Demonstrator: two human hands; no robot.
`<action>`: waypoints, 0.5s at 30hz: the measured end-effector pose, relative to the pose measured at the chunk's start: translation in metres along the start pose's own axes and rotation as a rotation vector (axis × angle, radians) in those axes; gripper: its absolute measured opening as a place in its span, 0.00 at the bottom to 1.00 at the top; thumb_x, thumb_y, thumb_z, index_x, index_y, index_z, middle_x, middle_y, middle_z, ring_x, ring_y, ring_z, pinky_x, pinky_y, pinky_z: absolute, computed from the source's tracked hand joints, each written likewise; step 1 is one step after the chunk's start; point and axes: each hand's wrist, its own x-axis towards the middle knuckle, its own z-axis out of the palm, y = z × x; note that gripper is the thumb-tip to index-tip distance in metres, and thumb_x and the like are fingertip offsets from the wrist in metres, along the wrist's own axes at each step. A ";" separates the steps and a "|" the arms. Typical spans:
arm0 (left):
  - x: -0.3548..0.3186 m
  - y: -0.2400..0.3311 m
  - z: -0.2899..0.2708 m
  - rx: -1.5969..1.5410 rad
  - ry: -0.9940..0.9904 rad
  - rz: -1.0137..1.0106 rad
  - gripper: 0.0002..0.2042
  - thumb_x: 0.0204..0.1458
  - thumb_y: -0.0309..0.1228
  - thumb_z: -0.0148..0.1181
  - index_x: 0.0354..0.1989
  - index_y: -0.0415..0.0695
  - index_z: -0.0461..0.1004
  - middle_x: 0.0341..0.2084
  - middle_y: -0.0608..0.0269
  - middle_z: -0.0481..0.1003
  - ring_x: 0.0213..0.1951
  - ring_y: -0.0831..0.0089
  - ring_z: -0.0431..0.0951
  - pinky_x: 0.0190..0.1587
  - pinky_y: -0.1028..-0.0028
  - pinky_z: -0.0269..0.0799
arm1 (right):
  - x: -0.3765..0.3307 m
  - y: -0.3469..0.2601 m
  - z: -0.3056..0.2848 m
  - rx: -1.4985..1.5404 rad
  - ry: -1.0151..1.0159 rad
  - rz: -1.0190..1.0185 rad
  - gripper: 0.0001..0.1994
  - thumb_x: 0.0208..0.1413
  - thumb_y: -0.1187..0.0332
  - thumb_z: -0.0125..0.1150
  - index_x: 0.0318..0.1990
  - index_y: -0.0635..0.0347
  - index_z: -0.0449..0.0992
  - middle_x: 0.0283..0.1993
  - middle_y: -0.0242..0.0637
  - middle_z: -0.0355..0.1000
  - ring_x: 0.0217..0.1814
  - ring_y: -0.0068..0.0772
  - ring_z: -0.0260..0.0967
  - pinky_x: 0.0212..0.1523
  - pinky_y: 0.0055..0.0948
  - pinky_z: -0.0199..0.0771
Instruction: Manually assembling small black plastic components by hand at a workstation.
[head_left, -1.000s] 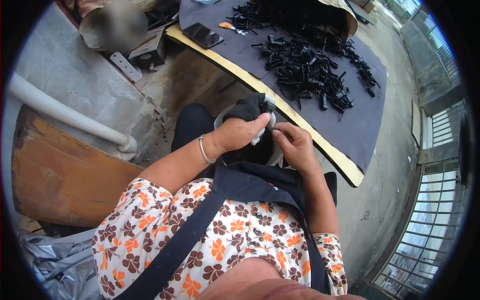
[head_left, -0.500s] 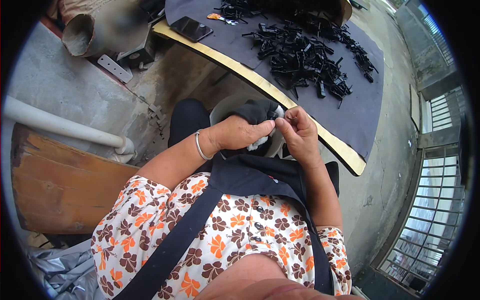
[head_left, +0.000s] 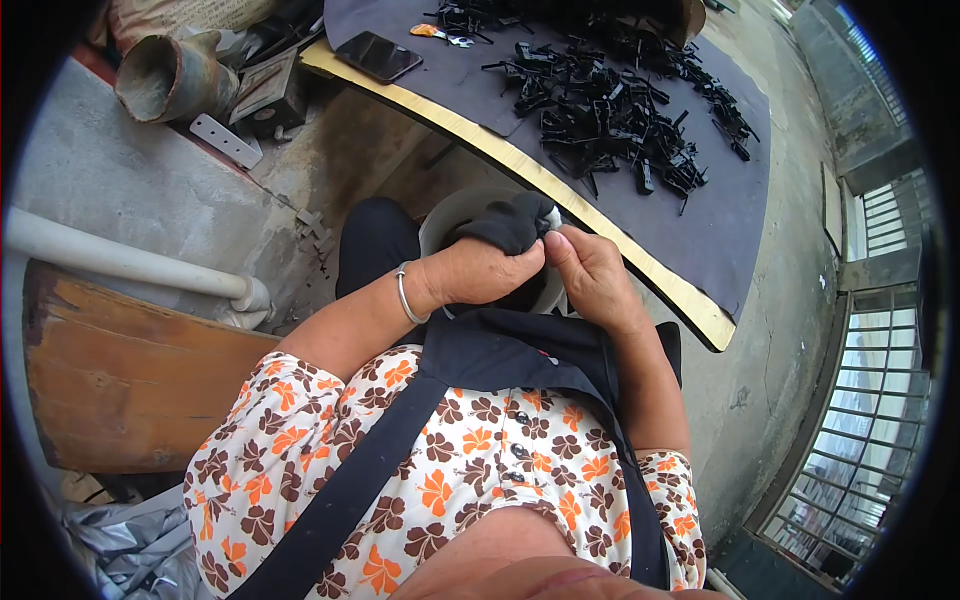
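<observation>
My left hand (head_left: 480,272) is closed in front of my lap, with black fabric (head_left: 508,222) over its fingers; whether this is worn or held I cannot tell. Against it, thumb close to thumb, my right hand (head_left: 592,272) pinches with its fingers curled. Whatever lies between the fingertips is too small and covered to make out. A bit of white material (head_left: 554,216) shows at the end of the black fabric. Under both hands stands a pale bucket (head_left: 434,236), its inside mostly hidden.
Beyond my hands, a dark-covered table (head_left: 700,245) with a pale wooden edge bears a heap of black plastic parts (head_left: 620,125), a phone (head_left: 380,57) and an orange-and-white item (head_left: 428,31). Leftward are a white pipe (head_left: 130,258), a brown wooden board (head_left: 140,370) and a rusty pipe piece (head_left: 155,80).
My right hand has turned and its fingers have curled in closer to the left. The white material beneath my left hand no longer shows. The view has shifted slightly.
</observation>
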 end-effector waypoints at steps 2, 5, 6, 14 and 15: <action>0.000 0.000 0.003 0.205 -0.007 0.164 0.09 0.50 0.25 0.48 0.39 0.36 0.68 0.33 0.52 0.70 0.36 0.60 0.70 0.41 0.67 0.66 | 0.000 0.002 0.005 0.025 0.070 0.004 0.14 0.61 0.63 0.48 0.29 0.66 0.69 0.18 0.46 0.63 0.19 0.40 0.59 0.25 0.31 0.63; -0.004 -0.008 0.003 0.379 -0.119 0.210 0.09 0.50 0.24 0.48 0.39 0.36 0.68 0.34 0.50 0.70 0.37 0.57 0.70 0.42 0.66 0.65 | 0.000 0.007 0.023 0.069 0.237 -0.089 0.14 0.61 0.63 0.48 0.29 0.66 0.69 0.18 0.46 0.63 0.19 0.40 0.58 0.25 0.31 0.63; -0.005 -0.008 0.004 0.379 -0.120 0.208 0.09 0.50 0.24 0.48 0.39 0.36 0.68 0.34 0.50 0.70 0.37 0.57 0.70 0.42 0.66 0.65 | 0.001 0.003 0.022 0.076 0.215 -0.035 0.14 0.61 0.63 0.48 0.28 0.66 0.69 0.19 0.47 0.64 0.19 0.41 0.58 0.25 0.32 0.63; 0.006 -0.036 -0.010 0.779 -0.046 0.179 0.19 0.50 0.33 0.56 0.48 0.36 0.68 0.48 0.46 0.68 0.54 0.55 0.64 0.58 0.63 0.56 | 0.025 0.039 -0.018 -0.587 0.569 -0.067 0.11 0.53 0.61 0.58 0.32 0.61 0.70 0.25 0.42 0.71 0.24 0.43 0.68 0.27 0.34 0.68; 0.008 -0.038 -0.010 0.818 0.017 0.221 0.16 0.50 0.33 0.56 0.44 0.36 0.71 0.45 0.48 0.70 0.51 0.55 0.68 0.55 0.64 0.61 | 0.029 0.050 -0.023 -0.684 0.617 -0.088 0.10 0.52 0.62 0.59 0.32 0.59 0.70 0.25 0.41 0.72 0.25 0.46 0.69 0.28 0.38 0.70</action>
